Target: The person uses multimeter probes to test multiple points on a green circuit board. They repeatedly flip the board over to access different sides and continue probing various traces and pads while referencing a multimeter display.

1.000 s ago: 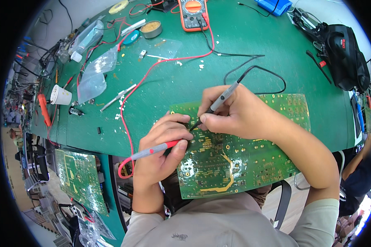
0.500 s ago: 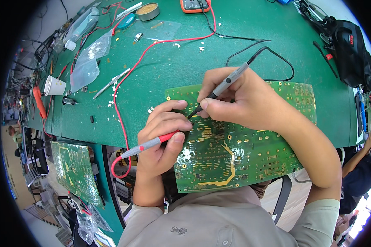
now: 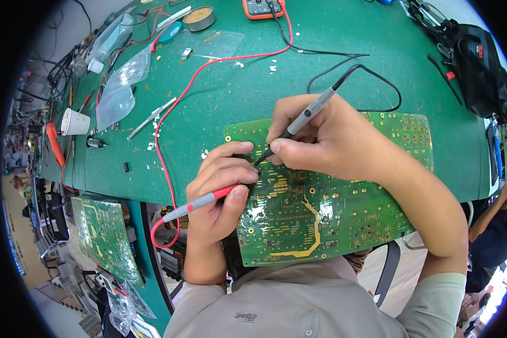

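Observation:
A large green circuit board [image 3: 372, 208] lies tilted over the table's near edge, in front of my body. My left hand [image 3: 219, 188] pinches a red and grey test probe [image 3: 194, 205] between thumb and fingers over the board's left part; its tip is hidden behind the fingers. My right hand [image 3: 327, 138] grips a black and grey test probe [image 3: 307, 118] like a pen. The black tip points down to the board right beside my left fingertips; whether it touches a contact I cannot tell. Both leads run to an orange-edged multimeter [image 3: 263, 8] at the far edge.
Left on the green table [image 3: 208, 101] are a white paper cup [image 3: 75, 121], clear plastic bags [image 3: 118, 84], tweezers [image 3: 152, 118] and a round tin [image 3: 199, 18]. A black bag [image 3: 477, 70] stands at right. Another circuit board [image 3: 104, 231] lies lower left. Someone's arm [image 3: 493, 211] shows far right.
The left hand and its red probe have tilted and shifted very slightly left and down. The black probe's tip has moved a little left. Both probes stay held.

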A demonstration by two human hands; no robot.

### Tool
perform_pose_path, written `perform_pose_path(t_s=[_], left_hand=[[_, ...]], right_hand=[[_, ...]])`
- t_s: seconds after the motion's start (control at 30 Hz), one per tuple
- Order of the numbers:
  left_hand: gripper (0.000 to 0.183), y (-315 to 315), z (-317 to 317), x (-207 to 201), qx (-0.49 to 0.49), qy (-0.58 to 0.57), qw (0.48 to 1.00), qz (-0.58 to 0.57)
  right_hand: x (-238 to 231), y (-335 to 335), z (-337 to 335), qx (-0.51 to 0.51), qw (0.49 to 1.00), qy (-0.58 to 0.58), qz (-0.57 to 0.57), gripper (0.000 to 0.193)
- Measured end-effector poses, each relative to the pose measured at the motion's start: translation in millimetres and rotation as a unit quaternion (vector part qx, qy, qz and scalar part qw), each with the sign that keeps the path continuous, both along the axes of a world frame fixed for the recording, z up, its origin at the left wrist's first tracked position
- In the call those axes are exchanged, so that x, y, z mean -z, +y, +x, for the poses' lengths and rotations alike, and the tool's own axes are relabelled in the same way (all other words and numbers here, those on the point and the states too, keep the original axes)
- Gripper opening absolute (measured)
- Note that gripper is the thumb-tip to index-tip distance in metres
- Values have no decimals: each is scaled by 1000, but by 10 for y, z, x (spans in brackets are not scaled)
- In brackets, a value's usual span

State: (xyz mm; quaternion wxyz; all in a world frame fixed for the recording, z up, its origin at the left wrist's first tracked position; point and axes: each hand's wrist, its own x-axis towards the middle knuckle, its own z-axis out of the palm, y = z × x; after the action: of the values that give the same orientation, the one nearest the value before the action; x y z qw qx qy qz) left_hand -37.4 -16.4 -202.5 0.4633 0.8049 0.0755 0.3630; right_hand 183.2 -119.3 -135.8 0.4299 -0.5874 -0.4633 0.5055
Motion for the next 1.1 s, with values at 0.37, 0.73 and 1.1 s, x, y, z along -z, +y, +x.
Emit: perform_pose_path(t_s=[0.37,0.73,1.1], left_hand=[[13,-20,-1,-194,3,61,997,37],[11,-100,5,-331,-10,92,993,72],[11,-78,-11,-316,-4,85,995,57]], right_hand=[[53,-12,18,-12,999,18,31,6],[23,-6,12,-17,1000,-12,19,7],[93,4,-29,8,993,-38,112,18]])
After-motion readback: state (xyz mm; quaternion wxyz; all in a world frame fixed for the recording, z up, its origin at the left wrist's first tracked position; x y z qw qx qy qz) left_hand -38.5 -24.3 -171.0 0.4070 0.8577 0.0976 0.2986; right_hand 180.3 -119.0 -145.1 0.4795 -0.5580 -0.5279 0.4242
